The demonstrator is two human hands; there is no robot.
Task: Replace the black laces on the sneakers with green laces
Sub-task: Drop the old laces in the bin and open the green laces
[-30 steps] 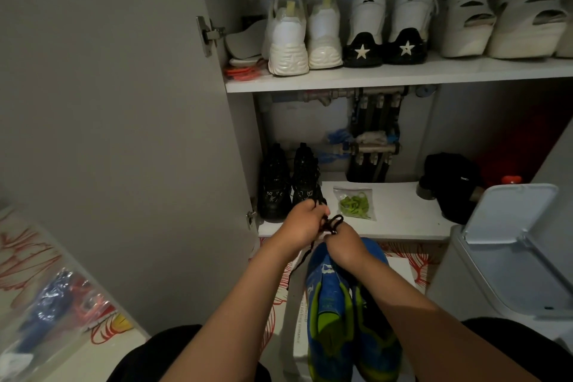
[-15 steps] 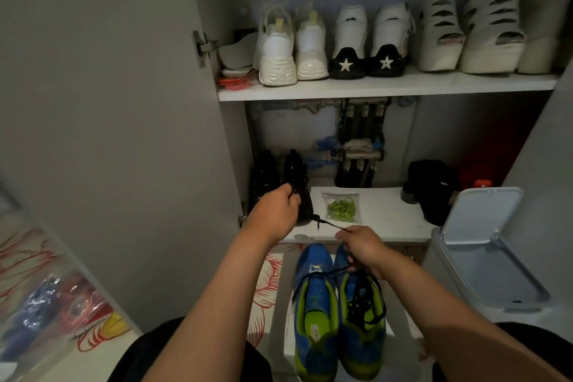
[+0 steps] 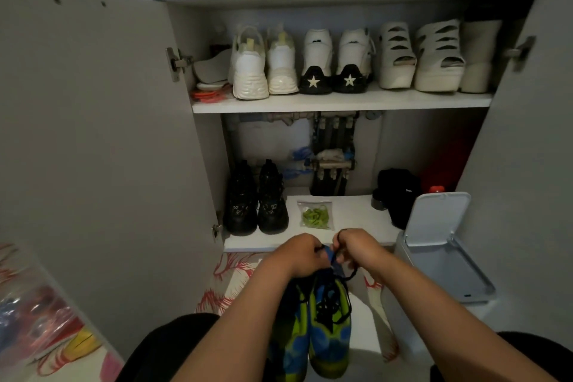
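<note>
Two blue and lime sneakers lie side by side on the floor in front of me, toes pointing away. A loosened black lace is piled on the right sneaker and runs up to my hands. My left hand and my right hand are close together over the toes, both pinching the black lace. A clear bag of green laces rests on the lower cabinet shelf just beyond my hands.
Black boots stand at the shelf's left, a dark bundle at its right. White shoes line the upper shelf. A grey bin with its lid raised sits right of my hands. The cabinet door stands open at left.
My left hand, which was raised with the lace stretched out, has come back down beside my right hand at the sneaker toes. The view has tilted upward.
</note>
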